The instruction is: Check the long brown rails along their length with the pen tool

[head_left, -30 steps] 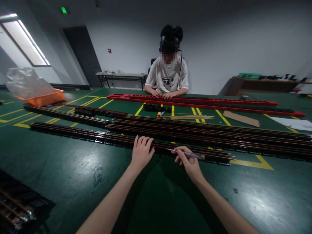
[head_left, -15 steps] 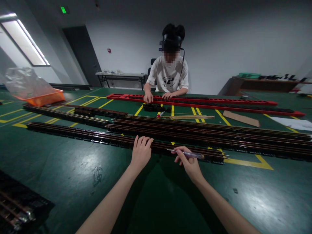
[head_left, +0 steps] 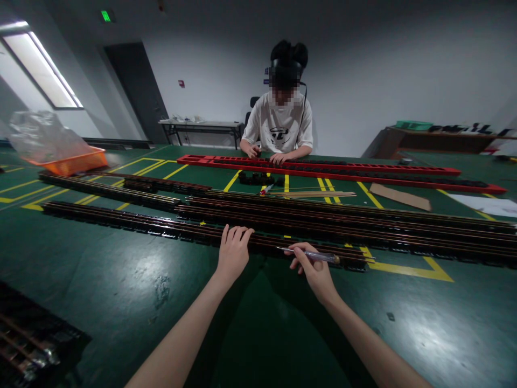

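A long black strip with copper-coloured rods along it [head_left: 161,224] lies across the table in front of me. My left hand [head_left: 234,250] grips it near the middle, its fingers bent over the far side and the thumb hidden. Between the fingers of my right hand [head_left: 313,269] is a screwdriver [head_left: 323,256] with a translucent handle. The screwdriver's thin shaft points left over the near edge of the strip; whether the tip touches it I cannot tell. Bare rod ends stick out at the strip's right end.
More rodded black strips [head_left: 404,229] lie just beyond. Farther back are red rails [head_left: 343,170], thin sticks [head_left: 319,194], cardboard [head_left: 399,197] and an orange basket [head_left: 86,160] with a plastic bag. Across the table sits a person [head_left: 280,121]. Another rodded stack [head_left: 36,339] is at lower left.
The strip under my hands has slid slightly to the left. My hands have barely moved. The other person's hand has lifted from the black parts and drawn back towards their body.
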`<state>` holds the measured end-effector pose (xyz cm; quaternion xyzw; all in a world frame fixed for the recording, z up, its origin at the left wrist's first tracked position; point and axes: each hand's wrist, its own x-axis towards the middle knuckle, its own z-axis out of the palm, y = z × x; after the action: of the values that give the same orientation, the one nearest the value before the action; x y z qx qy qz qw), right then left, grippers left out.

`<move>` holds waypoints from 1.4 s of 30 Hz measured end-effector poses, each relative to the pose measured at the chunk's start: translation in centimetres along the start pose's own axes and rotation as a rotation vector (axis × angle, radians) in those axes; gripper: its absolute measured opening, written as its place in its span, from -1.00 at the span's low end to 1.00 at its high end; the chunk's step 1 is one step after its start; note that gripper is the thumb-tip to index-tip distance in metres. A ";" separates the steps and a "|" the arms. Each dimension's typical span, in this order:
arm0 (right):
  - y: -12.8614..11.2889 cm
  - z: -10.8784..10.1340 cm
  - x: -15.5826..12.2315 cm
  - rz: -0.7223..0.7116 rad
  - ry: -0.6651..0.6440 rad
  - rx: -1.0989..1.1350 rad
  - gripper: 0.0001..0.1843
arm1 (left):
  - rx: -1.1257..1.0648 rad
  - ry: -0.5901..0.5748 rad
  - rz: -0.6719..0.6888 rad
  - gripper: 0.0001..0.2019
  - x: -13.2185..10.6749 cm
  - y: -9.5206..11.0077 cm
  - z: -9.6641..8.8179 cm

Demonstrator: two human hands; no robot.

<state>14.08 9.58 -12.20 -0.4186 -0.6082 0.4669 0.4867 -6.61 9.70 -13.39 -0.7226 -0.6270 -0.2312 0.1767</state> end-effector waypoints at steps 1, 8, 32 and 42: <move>0.0 0.0 0.0 -0.001 0.001 0.003 -0.63 | 0.001 -0.001 -0.002 -0.59 0.0 0.0 0.0; 0.0 0.1 -0.1 -0.016 0.039 0.014 -0.65 | 0.010 0.008 -0.010 -0.60 0.0 0.1 0.0; 0.2 -0.1 0.0 -0.007 0.026 0.017 -0.65 | -0.062 -0.018 0.010 -0.54 -0.1 -0.3 0.3; 0.0 -0.2 0.0 -0.017 0.028 0.006 -0.65 | -0.098 -0.028 0.003 -0.56 -0.1 -0.4 0.4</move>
<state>14.24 9.60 -12.14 -0.4183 -0.6034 0.4585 0.5007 -6.98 9.88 -13.78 -0.7345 -0.6164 -0.2511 0.1325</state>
